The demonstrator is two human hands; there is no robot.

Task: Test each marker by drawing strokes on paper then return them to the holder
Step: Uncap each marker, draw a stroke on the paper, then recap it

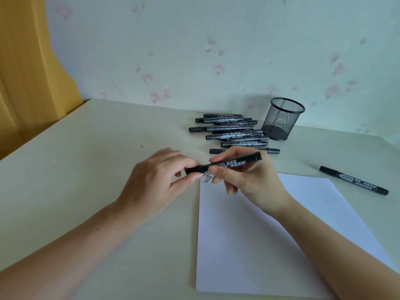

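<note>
A black marker (236, 162) is held level above the top left corner of the white paper (270, 245). My right hand (244, 180) grips its barrel. My left hand (155, 180) pinches the cap end of the same marker. Black zigzag strokes (206, 177) show on the paper just under the marker. Several black markers (231, 132) lie piled on the table behind my hands. The black mesh holder (281, 119) stands upright to the right of the pile, with nothing visible inside it.
One more black marker (354, 180) lies alone on the table to the right of the paper. The cream table (86, 159) meets a flowered wall at the back. A yellow curtain (26, 72) hangs at the left.
</note>
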